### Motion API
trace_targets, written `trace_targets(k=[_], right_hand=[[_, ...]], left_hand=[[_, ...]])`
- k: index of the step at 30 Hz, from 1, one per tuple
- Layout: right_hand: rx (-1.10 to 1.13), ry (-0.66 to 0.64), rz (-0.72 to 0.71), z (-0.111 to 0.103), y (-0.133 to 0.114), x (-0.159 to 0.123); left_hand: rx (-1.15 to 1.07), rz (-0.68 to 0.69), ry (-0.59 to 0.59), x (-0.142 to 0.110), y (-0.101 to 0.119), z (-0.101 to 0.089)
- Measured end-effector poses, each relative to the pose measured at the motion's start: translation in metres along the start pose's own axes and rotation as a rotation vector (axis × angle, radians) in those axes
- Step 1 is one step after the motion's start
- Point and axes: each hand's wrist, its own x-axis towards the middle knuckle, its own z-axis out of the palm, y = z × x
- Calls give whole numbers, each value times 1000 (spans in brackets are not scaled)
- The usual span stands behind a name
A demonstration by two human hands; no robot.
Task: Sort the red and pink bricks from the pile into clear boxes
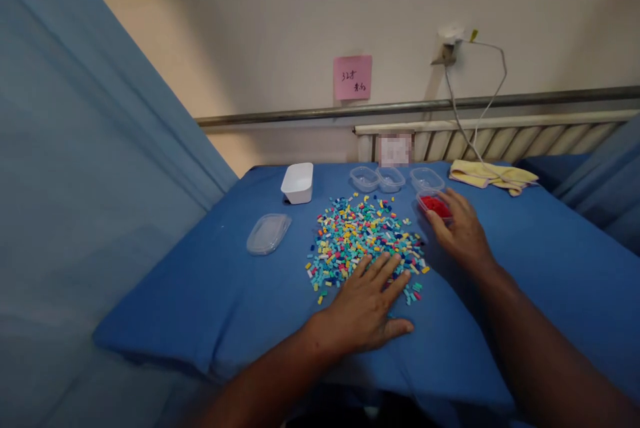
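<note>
Many small coloured bricks, in blue, teal, yellow, pink and white, lie spread in a pile on the blue cover. My left hand rests flat on the near edge of the pile, its fingers spread. My right hand grips a clear plastic container from its right side, thumb in front and fingers behind. Red pieces show inside that container; my hand hides part of it. Just behind it stands another clear container.
Two clear containers sit touching behind the pile. A white tub stands at the back left, with clear lids in front of it. A yellow cloth lies at the back right under a hanging white cable. Blue curtains flank the surface.
</note>
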Motion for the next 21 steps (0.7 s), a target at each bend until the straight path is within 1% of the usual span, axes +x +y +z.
trace_targets(k=[2,4,6,8,11,12,14,16,18,21], right_hand=[[-56,34,110,4,19,2],[-56,13,206,9,33,1],[-36,-20,268,15,40,-1],[-22,-41,288,21,41,-2],[-21,-58,295,25,39,1],[-22,-62,299,25,39,2],[-24,-59,308,26,39,4],[-23,-41,309,27,41,5],[-22,-21,308,29,43,5],[-24,-7,307,32,47,5]], left_hand=[[18,15,6,17,-4,3],[48,4,18,33,-13,5],[76,-49,27,44,-25,3],[72,-91,5,48,-37,-4],[22,-111,-66,47,-56,-21],[16,-137,-67,46,-63,-28],[33,-221,-25,46,-76,-37],[42,-300,5,47,-85,-39],[31,-299,-19,49,-86,-34],[9,-183,-86,49,-70,-23]])
